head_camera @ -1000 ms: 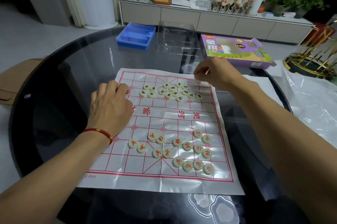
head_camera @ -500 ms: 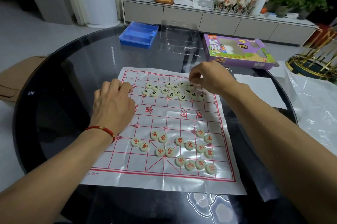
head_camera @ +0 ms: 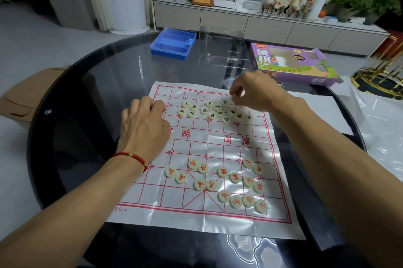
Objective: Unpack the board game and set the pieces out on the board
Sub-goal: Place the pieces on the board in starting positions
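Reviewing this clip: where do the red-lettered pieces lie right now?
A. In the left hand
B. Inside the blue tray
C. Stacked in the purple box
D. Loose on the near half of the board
D: the red-lettered pieces lie scattered flat on the near half of the board, while the black-lettered pieces sit on the far half.

Glossy plastic board (head_camera: 218,141) w/ creases, dark glass table (head_camera: 91,97)

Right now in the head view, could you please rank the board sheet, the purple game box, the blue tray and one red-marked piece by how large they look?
1. board sheet
2. purple game box
3. blue tray, though it sits farther from the camera, so its rank against the box is unsure
4. red-marked piece
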Demonstrator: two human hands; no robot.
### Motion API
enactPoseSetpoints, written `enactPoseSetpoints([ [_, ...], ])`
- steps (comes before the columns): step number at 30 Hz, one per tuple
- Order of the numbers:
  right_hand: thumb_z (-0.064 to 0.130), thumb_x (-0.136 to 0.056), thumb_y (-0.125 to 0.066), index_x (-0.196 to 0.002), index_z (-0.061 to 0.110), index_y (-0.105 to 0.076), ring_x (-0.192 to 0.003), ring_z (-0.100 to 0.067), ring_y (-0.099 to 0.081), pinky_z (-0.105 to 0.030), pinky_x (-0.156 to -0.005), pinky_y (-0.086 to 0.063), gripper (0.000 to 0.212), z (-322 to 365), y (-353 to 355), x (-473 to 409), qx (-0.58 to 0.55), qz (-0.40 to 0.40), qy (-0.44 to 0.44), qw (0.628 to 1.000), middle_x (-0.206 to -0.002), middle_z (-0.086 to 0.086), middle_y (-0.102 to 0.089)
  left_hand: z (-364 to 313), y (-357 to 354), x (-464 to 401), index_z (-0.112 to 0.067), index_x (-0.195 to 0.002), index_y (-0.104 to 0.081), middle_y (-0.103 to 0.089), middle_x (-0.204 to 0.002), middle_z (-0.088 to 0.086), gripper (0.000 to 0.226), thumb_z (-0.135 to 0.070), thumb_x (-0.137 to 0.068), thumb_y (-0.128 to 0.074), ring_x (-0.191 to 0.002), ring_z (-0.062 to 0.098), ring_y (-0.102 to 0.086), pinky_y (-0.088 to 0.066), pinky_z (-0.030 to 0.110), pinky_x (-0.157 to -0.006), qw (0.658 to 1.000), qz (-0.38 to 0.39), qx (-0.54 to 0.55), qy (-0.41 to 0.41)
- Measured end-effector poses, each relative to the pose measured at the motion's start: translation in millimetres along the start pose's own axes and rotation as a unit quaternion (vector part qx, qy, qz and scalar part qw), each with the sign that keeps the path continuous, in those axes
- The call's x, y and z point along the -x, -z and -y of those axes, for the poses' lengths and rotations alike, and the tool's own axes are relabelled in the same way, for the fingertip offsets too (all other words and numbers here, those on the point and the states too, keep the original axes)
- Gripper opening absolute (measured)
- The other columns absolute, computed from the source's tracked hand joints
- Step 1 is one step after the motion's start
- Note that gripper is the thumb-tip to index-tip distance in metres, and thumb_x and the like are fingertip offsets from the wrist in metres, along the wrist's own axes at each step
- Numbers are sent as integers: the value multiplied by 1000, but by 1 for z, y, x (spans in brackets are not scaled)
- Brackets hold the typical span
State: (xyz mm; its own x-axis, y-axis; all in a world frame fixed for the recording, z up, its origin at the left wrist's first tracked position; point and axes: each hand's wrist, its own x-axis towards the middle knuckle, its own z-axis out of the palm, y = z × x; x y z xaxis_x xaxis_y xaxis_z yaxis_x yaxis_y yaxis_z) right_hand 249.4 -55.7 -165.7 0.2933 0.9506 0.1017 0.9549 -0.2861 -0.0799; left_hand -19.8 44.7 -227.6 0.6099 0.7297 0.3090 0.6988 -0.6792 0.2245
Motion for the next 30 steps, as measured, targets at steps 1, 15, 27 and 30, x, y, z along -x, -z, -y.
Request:
enactPoseSetpoints([
  [1, 18, -89, -75, -108, 16, -77, -88, -22, -73, -42, -80, -63, 20, 6, 2, -6, -21, -16, 1, 1000, -104, -3, -77, 0, 0, 0, -15, -122, -58, -53, -116, 6, 28, -24, -96, -50, -109, 25, -49, -43, 44, -96, 1000, -1, 0, -1],
  [15, 20, -86, -69, -103, 24, -73, -90, -25, -66, -37, -82, -58, 18, 110, -41, -97, -113, -4, -7, 994, -105, -4, -70, 2, -1, 0, -20, -121, -58, -58, -123, -1, 30, -23, -93, -47, -112, 23, -48, -41, 43, -100, 1000, -2, 3, -1],
  [27, 27, -89, -75, -107, 21, -75, -90, -23, -67, -42, -84, -60, 19, 94, -48, -95, -114, -9, 9, 993, -103, -3, -72, -1, 0, -1, -18, -123, -56, -56, -127, 1, 29, -23, -96, -48, -115, 22, -48, -40, 42, -102, 1000, 3, -1, 5],
  [30, 25, -88, -75, -106, 23, -76, -89, -22, -67, -42, -83, -60, 18, 94, -49, -98, -114, -6, 4, 993, -102, -2, -72, -1, 1, -1, -19, -124, -55, -56, -128, 1, 29, -23, -96, -47, -115, 22, -47, -39, 41, -102, 1000, 5, -3, 5],
])
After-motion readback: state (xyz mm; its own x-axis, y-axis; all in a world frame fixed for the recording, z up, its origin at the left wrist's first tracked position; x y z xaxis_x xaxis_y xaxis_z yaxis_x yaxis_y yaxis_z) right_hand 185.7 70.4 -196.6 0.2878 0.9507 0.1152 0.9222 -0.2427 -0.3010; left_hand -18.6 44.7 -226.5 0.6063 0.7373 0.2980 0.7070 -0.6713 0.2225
